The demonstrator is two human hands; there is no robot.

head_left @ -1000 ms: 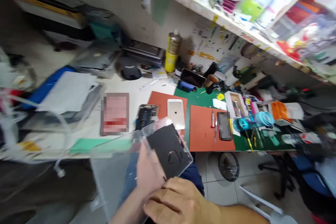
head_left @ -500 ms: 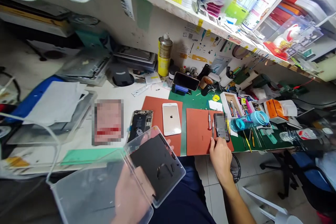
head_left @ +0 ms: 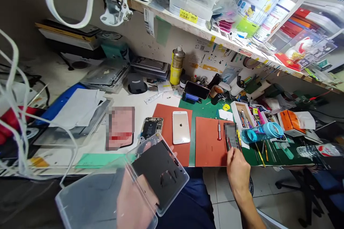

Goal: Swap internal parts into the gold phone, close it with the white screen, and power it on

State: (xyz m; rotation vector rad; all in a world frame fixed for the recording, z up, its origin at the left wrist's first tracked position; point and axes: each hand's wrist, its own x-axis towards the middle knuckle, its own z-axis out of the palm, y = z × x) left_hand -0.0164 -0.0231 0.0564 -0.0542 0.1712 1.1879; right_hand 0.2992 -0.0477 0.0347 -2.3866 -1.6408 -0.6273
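Observation:
My left hand (head_left: 134, 200) is under an open clear plastic case (head_left: 120, 189) and holds it over my lap; the case's right half has a black foam insert (head_left: 161, 170). My right hand (head_left: 238, 170) reaches to the front edge of the right orange mat (head_left: 209, 139) and its fingers pinch a thin tool (head_left: 228, 145) beside a blurred small device (head_left: 231, 134). A white phone (head_left: 181, 127) lies face up on the left orange mat (head_left: 163, 114). An opened phone body (head_left: 152, 128) lies left of it.
A red-handled screwdriver (head_left: 219, 131) lies on the right mat. A blue water bottle (head_left: 259, 132), tool tray (head_left: 243, 114), yellow spray can (head_left: 176, 65) and a phone on a stand (head_left: 196, 90) crowd the bench. Papers and trays (head_left: 77, 109) lie left; shelf (head_left: 215, 32) above.
My right hand left the case a second ago, reached to the right mat and now pinches a thin tool there. The left hand keeps holding the open case.

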